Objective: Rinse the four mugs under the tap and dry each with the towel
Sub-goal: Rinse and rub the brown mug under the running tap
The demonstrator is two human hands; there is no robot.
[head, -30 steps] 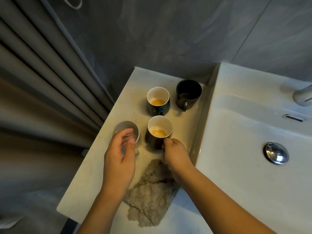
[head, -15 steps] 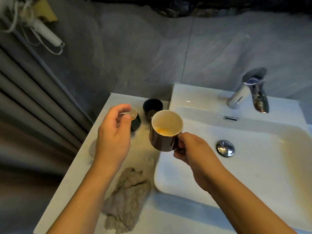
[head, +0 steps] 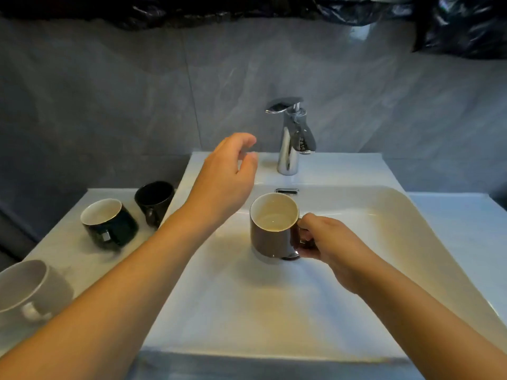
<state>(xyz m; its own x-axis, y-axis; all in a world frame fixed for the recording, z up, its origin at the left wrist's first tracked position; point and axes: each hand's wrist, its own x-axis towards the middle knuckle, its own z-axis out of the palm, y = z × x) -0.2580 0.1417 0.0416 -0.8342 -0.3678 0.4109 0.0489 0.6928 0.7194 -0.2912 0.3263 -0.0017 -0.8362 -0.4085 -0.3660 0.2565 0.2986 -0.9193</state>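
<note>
My right hand [head: 326,239] grips the handle of a brown mug [head: 270,233] with a white inside, held upright over the white sink basin [head: 370,242]. My left hand [head: 227,174] hovers in the air left of the chrome tap [head: 290,138], fingers loosely curved, holding nothing. No water runs from the tap. On the counter at the left stand a dark green mug [head: 109,224], a black mug [head: 153,200] and a grey mug [head: 27,292]. The towel is out of view.
The white counter [head: 68,242] borders the basin on the left, with a grey tiled wall [head: 109,105] behind. An overflow slot [head: 286,190] sits in the basin's back wall. Black plastic sheeting [head: 452,23] hangs along the top.
My right hand carried the brown mug from the counter's edge to above the basin's middle. My left hand rose from beside the mugs to near the tap. My view swung right and up.
</note>
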